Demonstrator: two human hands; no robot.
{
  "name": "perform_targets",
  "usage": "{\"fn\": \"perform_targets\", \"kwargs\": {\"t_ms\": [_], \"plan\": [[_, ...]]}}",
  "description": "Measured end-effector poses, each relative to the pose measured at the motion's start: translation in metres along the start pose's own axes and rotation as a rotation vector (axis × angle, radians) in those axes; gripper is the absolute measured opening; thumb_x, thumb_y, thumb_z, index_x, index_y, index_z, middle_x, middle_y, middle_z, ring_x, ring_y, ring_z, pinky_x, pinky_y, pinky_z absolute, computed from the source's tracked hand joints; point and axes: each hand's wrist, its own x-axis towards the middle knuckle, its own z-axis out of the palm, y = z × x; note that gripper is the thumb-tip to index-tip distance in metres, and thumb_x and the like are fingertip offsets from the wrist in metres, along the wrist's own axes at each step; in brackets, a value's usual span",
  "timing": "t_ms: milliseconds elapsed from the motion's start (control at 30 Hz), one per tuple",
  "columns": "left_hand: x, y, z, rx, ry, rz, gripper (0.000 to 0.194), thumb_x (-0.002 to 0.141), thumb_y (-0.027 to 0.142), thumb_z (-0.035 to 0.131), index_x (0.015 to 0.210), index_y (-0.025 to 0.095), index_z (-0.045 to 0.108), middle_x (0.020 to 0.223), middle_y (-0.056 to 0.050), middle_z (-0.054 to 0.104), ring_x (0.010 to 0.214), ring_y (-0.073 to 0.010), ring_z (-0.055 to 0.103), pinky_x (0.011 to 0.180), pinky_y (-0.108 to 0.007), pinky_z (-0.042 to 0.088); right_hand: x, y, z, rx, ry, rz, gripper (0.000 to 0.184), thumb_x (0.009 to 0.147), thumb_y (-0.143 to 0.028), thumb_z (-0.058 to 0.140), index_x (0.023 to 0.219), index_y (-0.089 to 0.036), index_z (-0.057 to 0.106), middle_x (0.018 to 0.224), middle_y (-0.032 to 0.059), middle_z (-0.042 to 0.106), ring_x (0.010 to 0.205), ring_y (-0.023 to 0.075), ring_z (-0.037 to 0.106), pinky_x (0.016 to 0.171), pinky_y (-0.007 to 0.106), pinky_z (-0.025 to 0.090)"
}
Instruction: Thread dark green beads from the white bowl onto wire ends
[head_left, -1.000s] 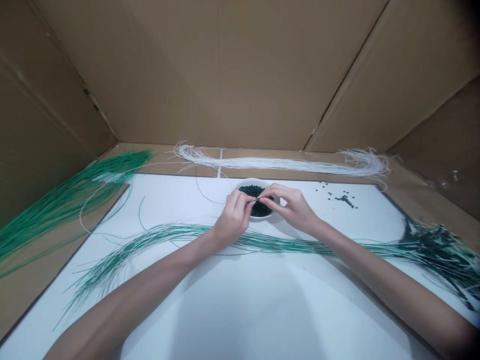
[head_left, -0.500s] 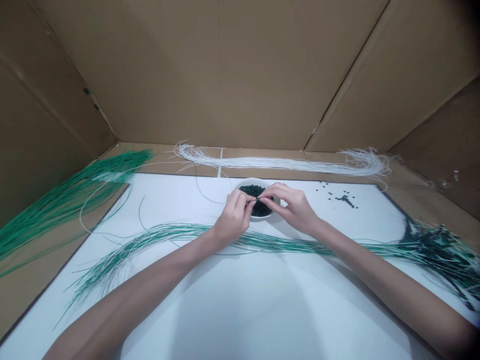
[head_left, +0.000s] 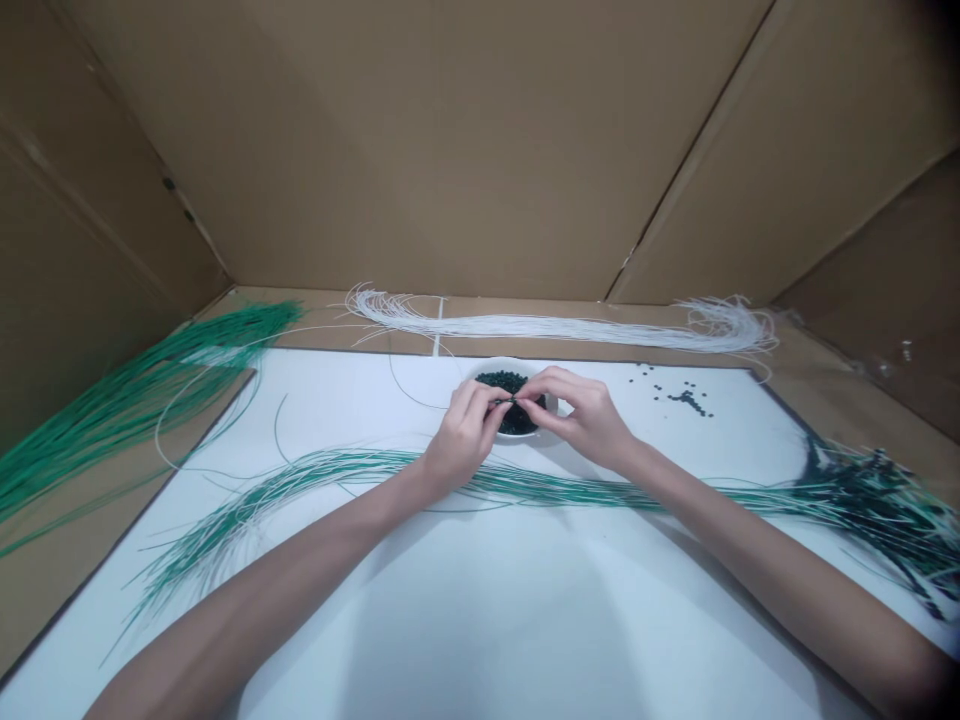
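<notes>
My left hand [head_left: 463, 436] and my right hand [head_left: 581, 414] meet fingertip to fingertip just above a small white bowl [head_left: 546, 402] filled with dark green beads [head_left: 502, 381]. Both hands are pinched shut around a tiny dark piece, apparently a bead on a thin wire end; it is too small to make out exactly. A long bundle of green and white wires [head_left: 315, 478] lies across the white board [head_left: 480, 600] under my wrists.
White wires [head_left: 570, 327] lie along the back of the cardboard enclosure. A green wire bundle [head_left: 135, 385] lies at the left. Loose dark beads [head_left: 686, 397] are scattered at the back right. Wires with dark ends [head_left: 877, 490] pile at the right.
Both hands stay pinched together over the bowl; only the view has shifted very slightly.
</notes>
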Motion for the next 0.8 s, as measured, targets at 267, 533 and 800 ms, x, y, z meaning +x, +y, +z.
{"fn": "perform_targets", "kwargs": {"t_ms": [267,533,800], "plan": [[0.0,0.0002,-0.0012,-0.007,-0.016,0.035,0.012,0.083,0.017,0.044,0.093,0.015,0.049,0.082,-0.004,0.051,0.076,-0.0123,0.049,0.072,-0.026,0.043,0.0003,0.0023,-0.0008,-0.163,0.002,-0.137,0.006,0.077,-0.017,0.05,0.075,-0.017,0.056,0.074,0.0038,0.06,0.068,0.0135,0.052,0.065,0.028,0.041],[0.0012,0.0015,-0.0013,-0.007,-0.035,0.019,0.01,0.083,0.016,0.043,0.091,0.015,0.049,0.081,-0.004,0.051,0.074,-0.0117,0.048,0.072,-0.026,0.042,-0.001,0.0044,-0.0016,-0.211,-0.013,-0.194,0.007,0.078,-0.017,0.049,0.078,-0.017,0.056,0.074,0.003,0.061,0.068,0.0132,0.053,0.065,0.028,0.04],[0.0017,0.0019,-0.0039,-0.045,-0.062,0.028,0.02,0.083,0.012,0.036,0.098,0.013,0.049,0.085,-0.007,0.052,0.082,-0.0148,0.048,0.076,-0.028,0.042,-0.0004,0.0055,-0.0009,-0.183,0.023,-0.177,0.007,0.077,-0.016,0.05,0.075,-0.016,0.056,0.071,0.0037,0.06,0.064,0.0132,0.052,0.063,0.027,0.041]]}}
